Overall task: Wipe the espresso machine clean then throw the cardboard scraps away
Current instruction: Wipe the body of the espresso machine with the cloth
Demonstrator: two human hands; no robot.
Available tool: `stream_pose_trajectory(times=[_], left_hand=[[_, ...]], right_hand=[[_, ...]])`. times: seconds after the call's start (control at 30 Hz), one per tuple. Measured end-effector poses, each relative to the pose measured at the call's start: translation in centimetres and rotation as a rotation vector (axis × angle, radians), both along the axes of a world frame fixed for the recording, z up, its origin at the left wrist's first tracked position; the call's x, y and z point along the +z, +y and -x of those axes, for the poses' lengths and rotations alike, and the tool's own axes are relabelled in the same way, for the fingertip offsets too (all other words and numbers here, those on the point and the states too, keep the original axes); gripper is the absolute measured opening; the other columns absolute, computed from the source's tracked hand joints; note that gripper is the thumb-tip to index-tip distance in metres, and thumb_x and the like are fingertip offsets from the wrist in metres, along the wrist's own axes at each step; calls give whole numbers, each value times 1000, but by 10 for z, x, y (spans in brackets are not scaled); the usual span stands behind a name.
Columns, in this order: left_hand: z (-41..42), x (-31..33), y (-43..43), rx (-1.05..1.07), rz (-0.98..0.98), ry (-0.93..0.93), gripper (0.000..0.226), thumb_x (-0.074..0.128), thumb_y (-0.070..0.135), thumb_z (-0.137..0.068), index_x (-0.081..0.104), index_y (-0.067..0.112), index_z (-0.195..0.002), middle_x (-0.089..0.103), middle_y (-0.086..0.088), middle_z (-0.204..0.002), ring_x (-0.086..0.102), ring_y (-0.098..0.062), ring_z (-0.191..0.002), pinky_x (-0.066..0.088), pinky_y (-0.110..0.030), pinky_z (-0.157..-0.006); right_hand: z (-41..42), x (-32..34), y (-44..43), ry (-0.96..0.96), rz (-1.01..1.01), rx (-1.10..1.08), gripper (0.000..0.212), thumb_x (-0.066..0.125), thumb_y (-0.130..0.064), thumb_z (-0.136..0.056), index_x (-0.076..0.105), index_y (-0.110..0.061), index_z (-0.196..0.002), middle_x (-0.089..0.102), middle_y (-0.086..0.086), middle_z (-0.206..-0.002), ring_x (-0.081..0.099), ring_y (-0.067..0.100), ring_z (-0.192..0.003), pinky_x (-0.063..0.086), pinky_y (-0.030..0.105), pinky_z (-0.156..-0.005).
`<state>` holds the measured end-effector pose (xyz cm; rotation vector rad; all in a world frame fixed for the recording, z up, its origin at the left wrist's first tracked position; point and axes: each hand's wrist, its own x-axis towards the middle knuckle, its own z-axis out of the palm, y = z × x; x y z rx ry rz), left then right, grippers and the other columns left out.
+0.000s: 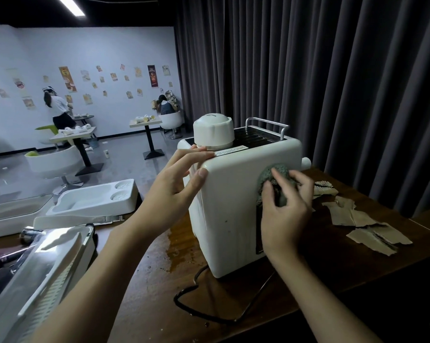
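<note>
Espresso machine [236, 206], white and boxy, stands on a dark wooden table [149, 288] beside a wet patch. The left hand [176, 184] braces its top corner, fingers spread flat, gripping nothing. The right hand [284, 209] is curled around a grey cloth [275, 175], pressing it against the machine's near panel. Torn cardboard scraps [364, 224] lie on the table just to the right (untouched). The machine looks rigid, fairly heavy and smooth-sided, so steadying it at the top edge seems wise; the scraps are light and flimsy.
</note>
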<state>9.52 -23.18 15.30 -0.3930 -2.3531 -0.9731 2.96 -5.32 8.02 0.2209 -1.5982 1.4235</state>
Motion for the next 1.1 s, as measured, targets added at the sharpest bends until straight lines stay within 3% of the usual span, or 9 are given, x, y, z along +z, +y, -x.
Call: stream_pose_trajectory(times=[0.1, 0.23, 0.33, 0.5, 0.77, 0.93, 1.1], left_hand=[[1, -2, 0, -11, -7, 16, 31, 44, 40, -102, 56, 36, -130, 50, 18, -136, 38, 3, -138, 38, -30, -112], [1, -4, 0, -34, -23, 38, 35, 45, 38, -103, 57, 27, -133, 50, 11, -139, 36, 0, -141, 38, -41, -114], [0, -5, 0, -45, -35, 29, 35, 45, 39, -103, 56, 29, -135, 49, 12, -141, 35, -1, -142, 38, -45, -115], [0, -15, 3, -36, -53, 48, 37, 46, 40, -103, 49, 37, -141, 42, 20, -149, 29, -4, -147, 31, -48, -119], [-2, -17, 4, -38, -32, 46, 44, 54, 39, -100, 48, 32, -143, 39, 19, -151, 29, -4, -147, 32, -48, -119], [-2, -16, 4, -40, -30, 30, 46, 55, 38, -99, 47, 34, -143, 37, 18, -152, 27, -3, -147, 31, -49, -119], [-2, -16, 6, -35, -28, 30, 46, 55, 38, -98, 46, 34, -143, 36, 18, -152, 27, -1, -147, 31, -48, -120]], right_hand=[[-19, -5, -21, 49, -74, -10, 28, 71, 2, -83, 71, -3, -111, 55, 13, -115, 48, 7, -111, 39, 15, -102], [-47, -23, -47, 164, -314, 97, 26, 67, -7, -89, 71, -7, -115, 55, 11, -120, 57, 22, -112, 45, 26, -103], [-38, -30, -33, 202, -426, 119, 26, 65, -10, -91, 70, -8, -116, 52, 8, -122, 57, 24, -111, 43, 26, -104], [-22, -36, -10, -19, -144, -2, 24, 69, -2, -85, 71, -4, -109, 54, 9, -118, 49, 7, -114, 48, 23, -96], [-52, -57, -40, 91, -360, 150, 20, 68, -10, -88, 70, -9, -108, 52, 5, -119, 54, 17, -114, 44, 25, -102], [-36, -56, -19, -47, -188, 61, 24, 71, 0, -84, 69, -4, -107, 50, 1, -116, 47, 1, -112, 43, 12, -96], [-47, -63, -33, -70, -199, 68, 21, 68, -1, -85, 67, -6, -105, 51, 7, -118, 50, 8, -114, 44, 14, -96]])
